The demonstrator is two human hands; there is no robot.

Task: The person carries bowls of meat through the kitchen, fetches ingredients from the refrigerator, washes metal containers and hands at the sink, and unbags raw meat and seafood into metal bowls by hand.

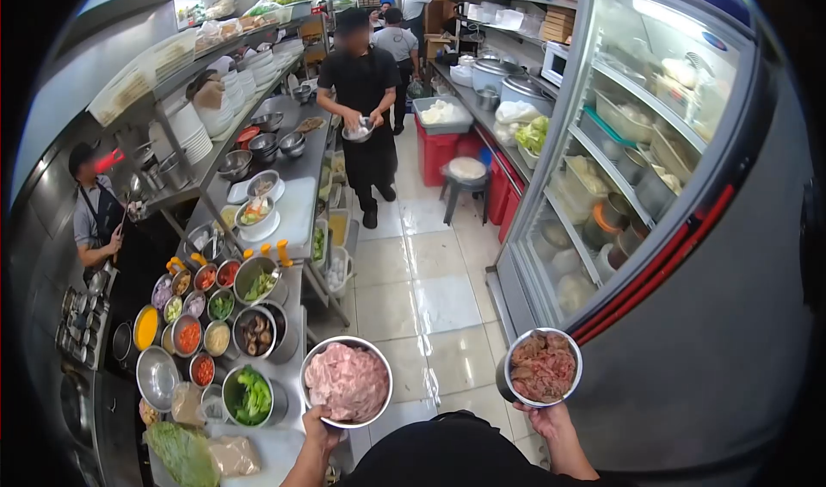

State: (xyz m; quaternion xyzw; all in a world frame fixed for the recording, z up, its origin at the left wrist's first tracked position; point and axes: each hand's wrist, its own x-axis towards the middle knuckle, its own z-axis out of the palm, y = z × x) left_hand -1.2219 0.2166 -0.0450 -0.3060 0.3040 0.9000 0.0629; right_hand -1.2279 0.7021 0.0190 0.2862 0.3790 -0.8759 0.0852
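Observation:
My left hand grips the rim of a round metal bowl heaped with pale pink raw meat. The bowl is beside the edge of the prep counter. On the other side, my right hand supports a deep metal container filled with darker red raw meat. That container is in front of the lower part of the glass-door fridge. Both vessels are roughly upright, with fingers partly hidden beneath them.
Metal pots of cut vegetables crowd the counter, including one of green leaves. A co-worker stands in the aisle holding a metal bowl. Another person works at the left. A stool and red bins line the aisle.

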